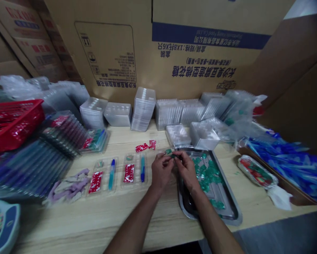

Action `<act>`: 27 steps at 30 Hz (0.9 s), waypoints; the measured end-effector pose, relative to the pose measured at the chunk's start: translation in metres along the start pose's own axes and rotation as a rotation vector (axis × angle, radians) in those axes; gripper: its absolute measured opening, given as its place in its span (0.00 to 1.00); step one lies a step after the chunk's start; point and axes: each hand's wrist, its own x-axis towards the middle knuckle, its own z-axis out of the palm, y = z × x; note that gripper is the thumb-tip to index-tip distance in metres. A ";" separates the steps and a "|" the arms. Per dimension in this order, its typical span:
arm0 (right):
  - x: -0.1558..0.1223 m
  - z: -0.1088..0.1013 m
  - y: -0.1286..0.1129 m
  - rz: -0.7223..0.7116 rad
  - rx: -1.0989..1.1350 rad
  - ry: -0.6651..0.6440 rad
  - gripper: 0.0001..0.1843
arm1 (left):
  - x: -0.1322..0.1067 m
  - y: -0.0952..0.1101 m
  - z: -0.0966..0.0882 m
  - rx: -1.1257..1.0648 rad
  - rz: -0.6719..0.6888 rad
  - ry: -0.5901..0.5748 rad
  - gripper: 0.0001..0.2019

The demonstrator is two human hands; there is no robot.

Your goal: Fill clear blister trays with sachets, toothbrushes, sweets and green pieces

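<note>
My left hand (161,171) and my right hand (186,169) meet over the wooden table (95,218), fingertips pinched together on a small green packet (169,152). Just right of them lies a metal tray (231,211) with several green packets (207,174) in it. To the left lie two clear blister trays (120,173), each holding a red packet and a blue or teal pen-like stick. Two loose red packets (145,146) lie beyond them.
Stacks of empty clear blister trays (144,109) line the back under big cardboard boxes (174,46). Filled trays (42,155) and a red basket (12,123) sit left, a purple cloth (68,187) in front. Blue sticks (288,162) fill a box on the right.
</note>
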 end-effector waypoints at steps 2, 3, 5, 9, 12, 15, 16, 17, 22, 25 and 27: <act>0.000 0.001 0.001 -0.048 -0.068 -0.019 0.10 | 0.000 -0.002 -0.001 0.037 0.011 0.028 0.05; 0.000 0.001 0.001 -0.086 -0.115 -0.030 0.11 | 0.001 -0.003 -0.001 0.054 0.018 0.043 0.05; 0.000 0.001 0.001 -0.160 -0.218 -0.063 0.13 | 0.001 -0.005 -0.002 0.087 0.032 0.068 0.04; 0.000 0.002 0.001 -0.227 -0.383 -0.115 0.14 | 0.003 -0.008 -0.002 0.168 0.081 0.070 0.04; 0.001 -0.001 0.001 -0.228 -0.447 -0.106 0.14 | 0.002 -0.009 -0.001 0.193 0.105 0.034 0.05; 0.001 -0.004 0.001 -0.148 -0.400 -0.043 0.14 | 0.000 -0.006 0.000 0.172 0.112 -0.026 0.05; 0.002 -0.005 0.001 -0.104 -0.360 -0.024 0.14 | 0.000 -0.005 0.000 0.161 0.108 -0.038 0.05; 0.002 -0.007 0.001 -0.055 -0.311 -0.011 0.14 | 0.000 -0.003 0.000 0.148 0.099 -0.040 0.05; 0.005 -0.012 0.003 0.147 -0.044 -0.025 0.17 | 0.002 0.002 -0.003 0.057 0.025 0.032 0.03; 0.007 -0.013 0.003 0.207 0.056 -0.079 0.17 | 0.004 0.000 -0.004 0.010 0.000 0.071 0.03; 0.008 -0.013 0.001 0.219 0.131 -0.141 0.17 | 0.005 -0.002 -0.004 -0.034 -0.041 0.060 0.03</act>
